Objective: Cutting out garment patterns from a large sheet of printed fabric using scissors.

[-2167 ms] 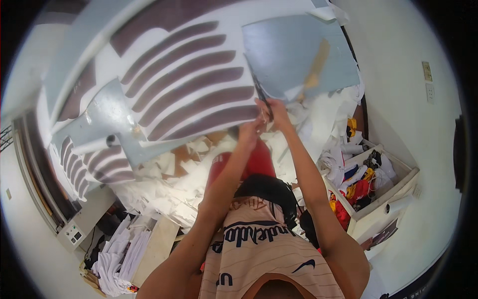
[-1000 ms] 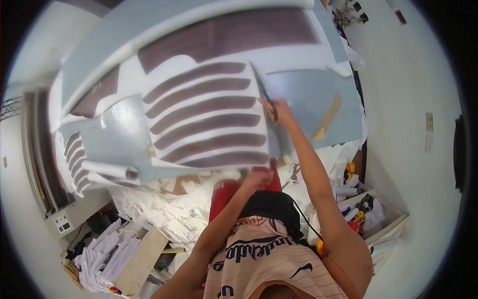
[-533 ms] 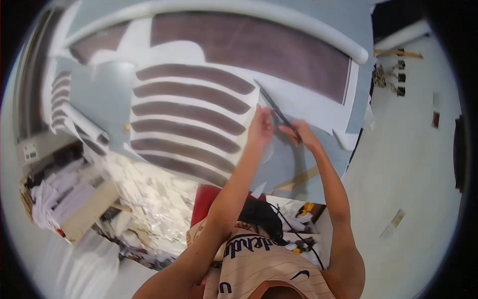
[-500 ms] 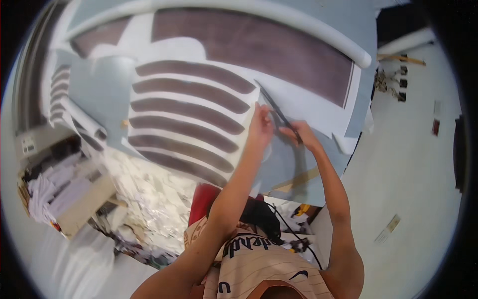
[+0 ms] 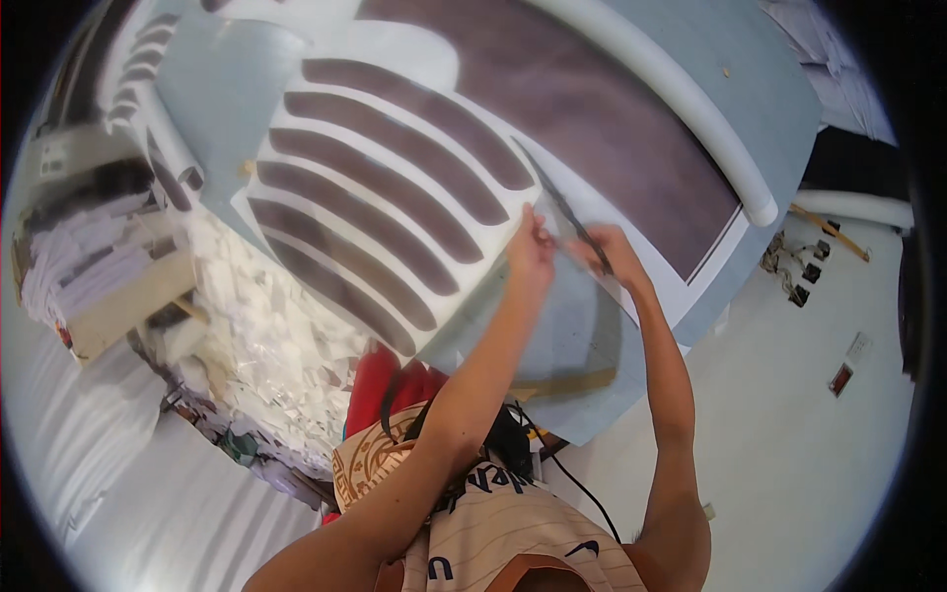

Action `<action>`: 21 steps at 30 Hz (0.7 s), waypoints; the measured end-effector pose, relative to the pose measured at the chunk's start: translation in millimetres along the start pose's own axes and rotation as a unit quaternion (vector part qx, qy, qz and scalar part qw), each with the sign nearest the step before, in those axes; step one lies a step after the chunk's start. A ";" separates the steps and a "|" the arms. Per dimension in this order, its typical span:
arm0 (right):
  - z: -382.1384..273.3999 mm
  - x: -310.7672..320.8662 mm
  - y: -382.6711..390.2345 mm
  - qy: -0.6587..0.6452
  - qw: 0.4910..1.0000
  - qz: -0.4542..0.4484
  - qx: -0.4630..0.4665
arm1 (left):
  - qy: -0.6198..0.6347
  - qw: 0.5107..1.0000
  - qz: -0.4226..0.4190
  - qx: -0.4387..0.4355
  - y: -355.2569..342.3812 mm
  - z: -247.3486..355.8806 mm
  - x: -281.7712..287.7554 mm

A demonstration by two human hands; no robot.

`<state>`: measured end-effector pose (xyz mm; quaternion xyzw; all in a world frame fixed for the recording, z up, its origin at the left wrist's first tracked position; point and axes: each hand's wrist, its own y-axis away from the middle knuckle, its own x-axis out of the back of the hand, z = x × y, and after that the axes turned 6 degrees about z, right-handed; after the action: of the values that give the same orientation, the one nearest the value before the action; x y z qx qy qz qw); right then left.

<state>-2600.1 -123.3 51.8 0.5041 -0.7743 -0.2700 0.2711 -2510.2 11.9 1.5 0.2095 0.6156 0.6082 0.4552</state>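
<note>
My left hand (image 5: 533,245) is closed in a pinch on the right edge of a white sheet (image 5: 434,132) printed with several curved brown strips (image 5: 414,163). Long dark scissors (image 5: 564,209) are in my right hand (image 5: 614,257), fingers wrapped round the handles. Their blades point away from me, up and left, along the border between the strip sheet and a bigger white sheet with a large brown panel (image 5: 612,118). Between the blades the material is too blurred to make out. The strip sheet's near edge hangs toward the table's front.
The big sheet's far edge is rolled into a white tube (image 5: 681,94) on the blue-grey table (image 5: 543,331). A smaller printed roll (image 5: 170,133) lies at the left. White scraps (image 5: 271,316) are heaped below the table, near a box (image 5: 128,311). A yellow stick (image 5: 834,235) is at right.
The whole view has turned, so the table and sheets appear rotated clockwise. My left hand still pinches the sheet edge, and the scissors stay in my right hand at the border.
</note>
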 end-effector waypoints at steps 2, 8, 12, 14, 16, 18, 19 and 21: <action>-6.3 -2.7 -14.7 0.011 1.000 -0.008 0.011 | -0.010 1.000 -0.018 -0.005 -3.3 0.4 4.8; -51.1 0.7 -51.9 0.063 0.997 -0.025 0.036 | -0.035 0.999 -0.037 -0.013 -3.1 2.2 0.1; -78.4 -8.0 -73.2 0.102 0.993 -0.046 0.036 | -0.034 0.999 -0.004 -0.013 -2.0 5.1 2.6; -91.2 -12.1 -84.7 0.117 0.991 -0.050 0.044 | -0.030 0.999 0.004 -0.012 -1.1 6.7 1.6; -105.2 -16.7 -95.9 0.099 0.992 -0.065 0.049 | -0.031 0.999 -0.003 -0.011 0.9 8.6 1.1; -119.0 -26.1 -106.6 0.106 0.990 -0.075 0.057 | -0.036 0.999 0.006 -0.010 2.0 10.9 0.8; -126.5 -31.5 -111.9 0.109 0.989 -0.080 0.063 | -0.032 0.999 0.007 -0.014 2.3 13.0 1.8; -141.0 -42.4 -125.7 0.114 0.988 -0.083 0.062 | -0.034 0.999 0.005 0.006 2.8 16.4 3.5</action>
<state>-2408.2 -147.9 58.4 0.6095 -0.7091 -0.1840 0.3030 -2499.4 24.4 5.7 0.2357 0.6025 0.5994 0.4714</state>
